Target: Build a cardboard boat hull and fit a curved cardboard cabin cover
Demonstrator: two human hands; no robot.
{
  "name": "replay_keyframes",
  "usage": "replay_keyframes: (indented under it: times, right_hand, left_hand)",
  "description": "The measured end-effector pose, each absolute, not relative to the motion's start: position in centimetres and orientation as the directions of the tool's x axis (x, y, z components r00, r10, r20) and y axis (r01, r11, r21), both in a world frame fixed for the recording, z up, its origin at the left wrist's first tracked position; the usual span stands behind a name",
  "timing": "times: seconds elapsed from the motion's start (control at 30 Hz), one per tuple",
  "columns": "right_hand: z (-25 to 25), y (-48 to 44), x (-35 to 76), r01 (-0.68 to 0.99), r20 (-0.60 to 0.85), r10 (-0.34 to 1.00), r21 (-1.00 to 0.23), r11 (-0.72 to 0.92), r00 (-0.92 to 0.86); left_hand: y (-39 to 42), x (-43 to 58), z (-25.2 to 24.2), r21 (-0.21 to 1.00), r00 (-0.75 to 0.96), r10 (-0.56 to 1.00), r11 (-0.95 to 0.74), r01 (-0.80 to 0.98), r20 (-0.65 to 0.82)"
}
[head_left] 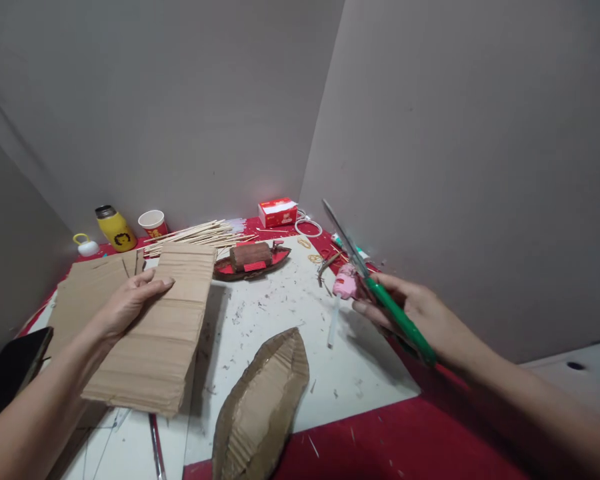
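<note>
My left hand point(137, 299) grips a rectangular piece of corrugated cardboard point(167, 333), thumb on its face, tilted above the table. On the right, my right hand point(405, 310) is closed around the green handle of a pair of scissors point(365, 273); the blades point up and away to the left and look nearly together. Between the hands, nearer to me, lies a boat-shaped cardboard hull point(265, 400). Farther back sits a small model boat point(253, 259) with a brown rounded cover and red parts. Beyond the scissors is a pink glue gun point(345, 283), partly hidden by my right hand.
Wooden sticks point(195, 235), a paper cup point(153, 223), a yellow bottle point(115, 228) and a red box point(277, 213) stand along the back. Cardboard sheets point(80, 293) and a dark device point(17, 370) lie left. A pen point(157, 447) rests in front. Grey walls enclose the table.
</note>
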State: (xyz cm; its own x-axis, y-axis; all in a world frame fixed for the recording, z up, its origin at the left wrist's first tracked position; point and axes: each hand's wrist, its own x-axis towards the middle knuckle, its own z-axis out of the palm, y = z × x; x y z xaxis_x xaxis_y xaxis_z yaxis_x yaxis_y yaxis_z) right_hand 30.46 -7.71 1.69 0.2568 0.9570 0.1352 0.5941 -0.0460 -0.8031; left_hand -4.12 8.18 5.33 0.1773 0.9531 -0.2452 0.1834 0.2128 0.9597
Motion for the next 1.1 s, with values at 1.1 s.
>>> replay_keyframes:
  times: [1.1]
  right_hand:
    - [-1.4,-6.0,31.4,0.311,0.045,0.950,-0.949,-0.056,0.310]
  left_hand:
    - [16.6,6.0,0.0,0.500,0.713,0.701,-0.616,0.608,-0.003]
